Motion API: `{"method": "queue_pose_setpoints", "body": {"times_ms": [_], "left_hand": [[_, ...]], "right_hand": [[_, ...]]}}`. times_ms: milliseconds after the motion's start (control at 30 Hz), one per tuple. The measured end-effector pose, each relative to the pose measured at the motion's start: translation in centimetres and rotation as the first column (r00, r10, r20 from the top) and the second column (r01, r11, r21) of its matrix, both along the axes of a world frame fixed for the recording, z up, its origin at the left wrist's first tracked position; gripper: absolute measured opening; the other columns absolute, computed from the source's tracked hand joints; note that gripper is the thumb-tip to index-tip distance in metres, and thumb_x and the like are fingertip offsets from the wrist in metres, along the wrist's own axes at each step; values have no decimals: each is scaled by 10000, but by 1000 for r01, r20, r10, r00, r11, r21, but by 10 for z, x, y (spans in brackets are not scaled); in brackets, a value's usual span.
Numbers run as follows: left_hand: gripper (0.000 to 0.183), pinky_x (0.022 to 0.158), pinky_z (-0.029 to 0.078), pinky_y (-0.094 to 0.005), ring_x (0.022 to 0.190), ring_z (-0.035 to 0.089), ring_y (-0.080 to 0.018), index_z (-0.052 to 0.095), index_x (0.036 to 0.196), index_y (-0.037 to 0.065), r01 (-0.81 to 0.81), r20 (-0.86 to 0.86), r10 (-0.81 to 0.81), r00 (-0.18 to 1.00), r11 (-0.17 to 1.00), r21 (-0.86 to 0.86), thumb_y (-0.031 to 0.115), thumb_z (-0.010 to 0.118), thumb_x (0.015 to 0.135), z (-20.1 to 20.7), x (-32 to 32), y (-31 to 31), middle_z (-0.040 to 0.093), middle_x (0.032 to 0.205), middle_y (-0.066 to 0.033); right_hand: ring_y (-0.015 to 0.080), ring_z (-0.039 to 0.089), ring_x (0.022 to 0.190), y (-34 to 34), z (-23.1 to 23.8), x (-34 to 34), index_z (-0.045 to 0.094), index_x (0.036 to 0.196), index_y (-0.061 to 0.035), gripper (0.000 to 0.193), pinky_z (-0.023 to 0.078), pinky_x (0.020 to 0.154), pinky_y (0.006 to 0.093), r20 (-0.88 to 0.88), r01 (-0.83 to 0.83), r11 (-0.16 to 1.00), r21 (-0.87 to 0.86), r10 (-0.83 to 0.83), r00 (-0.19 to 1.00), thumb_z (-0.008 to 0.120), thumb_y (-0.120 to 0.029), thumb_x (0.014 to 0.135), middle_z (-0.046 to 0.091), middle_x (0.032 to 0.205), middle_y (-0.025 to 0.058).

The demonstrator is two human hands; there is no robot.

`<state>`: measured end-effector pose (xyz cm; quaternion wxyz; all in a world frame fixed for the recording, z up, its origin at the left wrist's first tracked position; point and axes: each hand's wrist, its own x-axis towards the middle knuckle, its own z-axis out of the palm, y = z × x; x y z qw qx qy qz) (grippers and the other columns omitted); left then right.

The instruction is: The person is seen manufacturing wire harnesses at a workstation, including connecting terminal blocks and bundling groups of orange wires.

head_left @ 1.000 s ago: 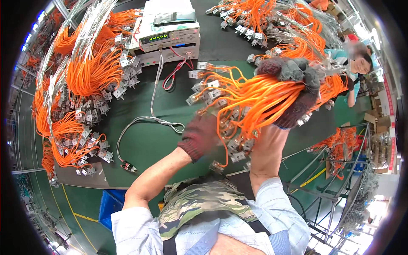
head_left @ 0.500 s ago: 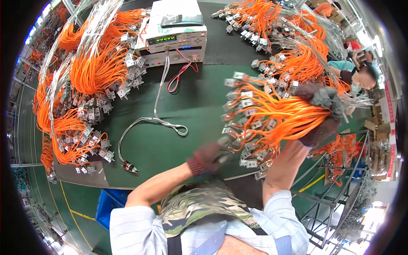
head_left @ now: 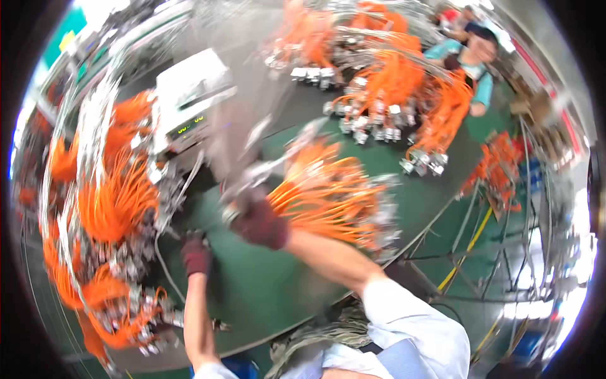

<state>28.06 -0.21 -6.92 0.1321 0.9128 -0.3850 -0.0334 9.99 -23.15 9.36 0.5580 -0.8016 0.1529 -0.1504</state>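
Observation:
My right hand [head_left: 260, 222], in a dark red work glove, is closed around the gathered end of a bundle of orange cables [head_left: 328, 196]. The cables fan out to the right over the green table, and their metal connectors [head_left: 388, 218] are smeared by motion. Blurred clear and silvery strands [head_left: 278, 164] trail beyond that hand. On the left, my left hand [head_left: 197, 254], gloved alike, hovers low over the table beside a thin grey-white lead [head_left: 162, 259]. Its fingers are too blurred to read.
Piled orange cable bundles [head_left: 117, 208] line the left side. Behind stands a white bench instrument [head_left: 192, 82] with a lit display. More bundles [head_left: 385, 88] lie at the far right, where a co-worker [head_left: 470, 57] stands. A metal frame rack [head_left: 505, 252] is beyond the table's right edge.
My view has turned. My right hand has carried the cable bundle leftward, and its connectors now point right instead of left. My left hand has moved away from the connectors, toward the left pile.

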Motion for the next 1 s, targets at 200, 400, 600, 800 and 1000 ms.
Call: {"method": "queue_pose_setpoints", "body": {"times_ms": [200,400,600,800,1000], "left_hand": [[484,1045,525,-396,1236,641,-246,612,1450,31,-83,-289,-241,926,617,-782,175,664,991,69,-46,6,680,1349,-128],[449,894,563,-405,1056,715,-232,686,1294,3,285,156,-247,956,667,-689,193,827,912,164,-114,-80,748,1226,-120],[173,900,593,-425,924,765,-302,768,1082,76,134,-75,-225,971,782,-609,143,749,924,121,-126,-118,777,964,-131],[137,624,564,-485,803,761,-340,762,884,84,367,607,-443,660,895,254,206,709,853,109,-31,-162,746,871,-174],[254,774,585,-425,834,736,-277,796,1050,110,406,529,-186,828,850,-336,320,681,965,109,2,-138,791,936,-93]], "right_hand": [[314,730,866,72,-126,32,696,1122,-76,250,571,752,458,337,-20,943,-333,138,931,664,-194,904,716,942,194],[280,633,1162,82,-155,20,622,1315,-98,376,482,1014,438,250,-186,920,-345,281,927,630,-261,976,662,1215,149],[280,565,1390,86,-196,44,586,1449,-122,460,424,1214,430,535,-408,824,393,156,831,624,-286,1022,634,1416,120],[468,717,1089,35,-161,50,636,1306,-38,637,590,930,514,189,56,979,-195,-19,982,754,-483,867,750,1168,258],[200,696,1223,-11,-3,-108,599,1464,-33,591,560,1047,376,182,-54,988,-146,81,980,767,-281,955,735,1326,123]]}}
